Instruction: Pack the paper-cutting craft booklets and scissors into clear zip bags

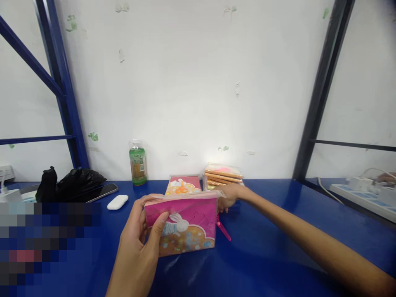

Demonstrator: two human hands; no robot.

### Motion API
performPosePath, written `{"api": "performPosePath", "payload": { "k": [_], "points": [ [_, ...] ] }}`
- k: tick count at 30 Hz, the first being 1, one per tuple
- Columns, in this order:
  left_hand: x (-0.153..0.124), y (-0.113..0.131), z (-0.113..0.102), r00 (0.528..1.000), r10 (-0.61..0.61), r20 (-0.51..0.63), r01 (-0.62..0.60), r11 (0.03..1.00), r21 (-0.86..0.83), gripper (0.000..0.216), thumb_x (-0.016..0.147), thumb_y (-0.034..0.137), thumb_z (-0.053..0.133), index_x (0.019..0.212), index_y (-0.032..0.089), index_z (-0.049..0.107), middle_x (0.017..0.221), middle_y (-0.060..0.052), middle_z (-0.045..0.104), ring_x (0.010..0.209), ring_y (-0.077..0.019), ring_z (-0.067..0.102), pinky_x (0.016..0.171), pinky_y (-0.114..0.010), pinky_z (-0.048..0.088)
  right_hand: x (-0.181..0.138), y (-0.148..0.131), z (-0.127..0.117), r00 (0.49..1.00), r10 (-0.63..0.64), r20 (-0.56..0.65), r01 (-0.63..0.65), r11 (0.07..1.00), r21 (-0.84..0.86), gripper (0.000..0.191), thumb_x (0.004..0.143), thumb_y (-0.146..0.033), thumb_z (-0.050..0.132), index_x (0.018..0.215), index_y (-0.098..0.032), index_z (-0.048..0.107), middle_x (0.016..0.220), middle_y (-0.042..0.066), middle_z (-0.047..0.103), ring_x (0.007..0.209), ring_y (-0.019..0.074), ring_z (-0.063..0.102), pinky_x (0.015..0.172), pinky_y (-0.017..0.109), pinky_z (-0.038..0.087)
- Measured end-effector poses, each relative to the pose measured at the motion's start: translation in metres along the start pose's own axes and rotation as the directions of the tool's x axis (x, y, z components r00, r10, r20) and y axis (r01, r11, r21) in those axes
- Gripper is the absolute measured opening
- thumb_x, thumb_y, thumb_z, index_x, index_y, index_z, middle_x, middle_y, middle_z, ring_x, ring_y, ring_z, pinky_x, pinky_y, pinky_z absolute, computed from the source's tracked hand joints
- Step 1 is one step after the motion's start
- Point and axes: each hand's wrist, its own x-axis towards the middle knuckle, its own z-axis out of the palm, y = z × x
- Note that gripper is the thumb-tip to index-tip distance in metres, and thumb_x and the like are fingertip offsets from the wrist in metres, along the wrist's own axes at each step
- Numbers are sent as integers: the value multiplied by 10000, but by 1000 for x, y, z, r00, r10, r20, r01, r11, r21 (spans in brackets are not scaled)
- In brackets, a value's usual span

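My left hand (pixel 139 239) is closed on a pink card pack (pixel 198 220) in a clear plastic sleeve, thumb across its front. A white rabbit in a striped top and an orange, dotted hill are printed on it. The pack stands tilted above the blue table. Just behind its right edge is my right hand (pixel 230 196), fingers curled downward and partly hidden by the pack; what they hold, if anything, cannot be made out. A slim pink tool (pixel 224 230), perhaps scissors, lies below those fingers, its upper end covered.
Behind my hands lie another rabbit-print pack (pixel 185 185) and a stack of wrapped packs (pixel 224 171). To the left are a green-labelled bottle (pixel 137 165), a white case (pixel 118 202), a phone (pixel 103 192) and a black bag (pixel 78 179). A power strip (pixel 365 200) sits far right, near another person's hand.
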Motion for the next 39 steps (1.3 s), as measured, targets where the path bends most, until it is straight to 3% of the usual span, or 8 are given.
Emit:
{"api": "performPosePath", "payload": {
  "k": [5,12,15,22,24,28,31,39],
  "points": [
    [-1,1,1,1000,7,1,-7,1000,13,393,883,488,690,1195,278,578,1255,-53,705,1118,-275,700,825,-297,607,-12,-10,-24,996,-38,86,48,992,-115,219,809,-191,808,1010,-146,735,691,-29,679,528,110,618,474,211,486],
    [-1,2,1,1000,10,7,-10,1000,26,380,902,480,662,1208,272,573,1303,-71,679,1141,-291,688,868,-347,601,-55,-52,-60,959,-229,-169,186,953,-238,323,995,-383,562,1145,-197,779,857,40,750,602,133,611,585,266,468],
    [-1,2,1,1000,16,4,-17,999,40,366,906,472,656,1205,274,581,1307,-70,678,1128,-285,693,881,-354,594,-75,-71,-64,880,-329,-342,246,933,-264,371,1008,-453,536,1135,-201,778,672,8,663,622,159,608,598,284,466],
    [0,2,1,1000,9,8,-9,1000,28,382,898,484,662,1210,281,575,1300,-57,681,1139,-282,685,849,-328,598,-80,-87,-55,581,-369,-725,621,777,102,219,946,-403,693,1109,-259,720,805,-29,561,602,84,522,590,237,524],
    [1,1,1,1000,12,10,-13,1000,18,394,894,487,667,1211,273,574,1281,-65,689,1130,-288,691,839,-329,600,-75,-86,-53,605,-359,-711,615,778,131,219,942,-387,701,1107,-244,722,795,-33,566,588,79,526,582,230,535],
    [2,-1,0,999,34,14,-34,999,33,381,899,483,662,1198,264,575,1294,-78,683,1123,-293,698,868,-353,593,-65,-82,-46,752,-380,-538,463,886,23,261,996,-368,610,1162,-196,715,677,-31,592,622,130,625,636,280,579],
    [1,-1,0,999,36,3,-36,998,59,363,907,476,655,1193,266,578,1327,-76,666,1130,-282,693,897,-351,580,-62,-81,-40,804,-410,-432,446,895,-19,349,1019,-400,549,1277,-207,684,712,-15,622,683,154,651,668,306,597],
    [0,1,0,999,37,13,-38,998,52,343,911,469,650,1187,277,583,1245,-59,705,1117,-276,699,894,-347,581,-63,-82,-38,839,-422,-343,460,887,36,393,1016,-422,552,1348,-248,671,1080,46,692,804,152,684,771,340,646]
  ]
}}
